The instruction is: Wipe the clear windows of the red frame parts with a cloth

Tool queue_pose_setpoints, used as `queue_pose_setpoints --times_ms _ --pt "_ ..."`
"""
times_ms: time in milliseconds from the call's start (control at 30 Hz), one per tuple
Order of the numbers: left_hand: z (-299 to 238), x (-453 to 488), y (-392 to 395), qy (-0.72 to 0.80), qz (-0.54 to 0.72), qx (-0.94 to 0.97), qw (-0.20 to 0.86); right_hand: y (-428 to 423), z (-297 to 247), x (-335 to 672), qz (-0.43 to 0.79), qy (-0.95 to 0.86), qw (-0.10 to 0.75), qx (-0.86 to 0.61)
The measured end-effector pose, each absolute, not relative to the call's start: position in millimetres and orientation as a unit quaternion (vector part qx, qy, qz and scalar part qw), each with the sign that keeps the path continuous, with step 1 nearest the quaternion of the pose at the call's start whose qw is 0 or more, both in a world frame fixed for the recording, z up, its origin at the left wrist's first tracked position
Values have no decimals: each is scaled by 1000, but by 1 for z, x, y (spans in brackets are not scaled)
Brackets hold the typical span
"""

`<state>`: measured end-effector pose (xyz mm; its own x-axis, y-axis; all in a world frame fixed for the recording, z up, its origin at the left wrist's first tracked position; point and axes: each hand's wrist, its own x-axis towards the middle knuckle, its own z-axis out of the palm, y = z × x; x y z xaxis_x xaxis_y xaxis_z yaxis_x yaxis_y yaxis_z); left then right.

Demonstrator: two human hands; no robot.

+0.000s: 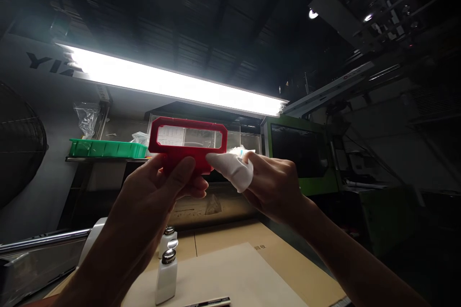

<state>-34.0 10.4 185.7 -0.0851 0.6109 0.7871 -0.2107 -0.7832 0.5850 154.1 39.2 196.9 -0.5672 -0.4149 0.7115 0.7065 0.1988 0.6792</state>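
A red plastic frame (pixel 188 123) with a long window across its upper part is held up in front of me, below a bright lamp. My left hand (pixel 162 187) grips its lower part, thumb on the near face and fingers behind. My right hand (pixel 270 177) has a white cloth (pixel 234 170) over its fingertip, pressed close to the frame's lower right edge; whether it touches cannot be made out. The other right fingers are curled in. Beneath my hands, a white dispenser bottle (pixel 166 276) with a metal top stands on the table, with a second bottle (pixel 168 237) behind it.
A long tube light (pixel 173 84) spans the space above. At left are a green bin (pixel 108 148) on a shelf and a fan (pixel 21 144). Cardboard (pixel 230 273) covers the table, with a pen-like item (pixel 212 302) at its front. A green machine (pixel 298 153) stands right.
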Motion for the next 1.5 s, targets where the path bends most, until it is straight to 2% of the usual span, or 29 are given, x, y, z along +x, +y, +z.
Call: queue_pose_setpoints --times_ms 233,733,1000,1167,1500 --pt "186 -36 12 148 713 627 278 37 193 161 -573 -672 466 -56" --pt "189 -31 5 149 707 638 265 36 192 163 -556 -671 487 -54" --pt "187 -31 6 150 707 639 264 30 193 161 -593 -655 467 -42" --pt "188 -30 9 163 698 649 255 15 198 158 -618 -634 455 -95" --pt "186 -26 9 155 688 664 249 -3 214 149 -694 -597 362 -172"
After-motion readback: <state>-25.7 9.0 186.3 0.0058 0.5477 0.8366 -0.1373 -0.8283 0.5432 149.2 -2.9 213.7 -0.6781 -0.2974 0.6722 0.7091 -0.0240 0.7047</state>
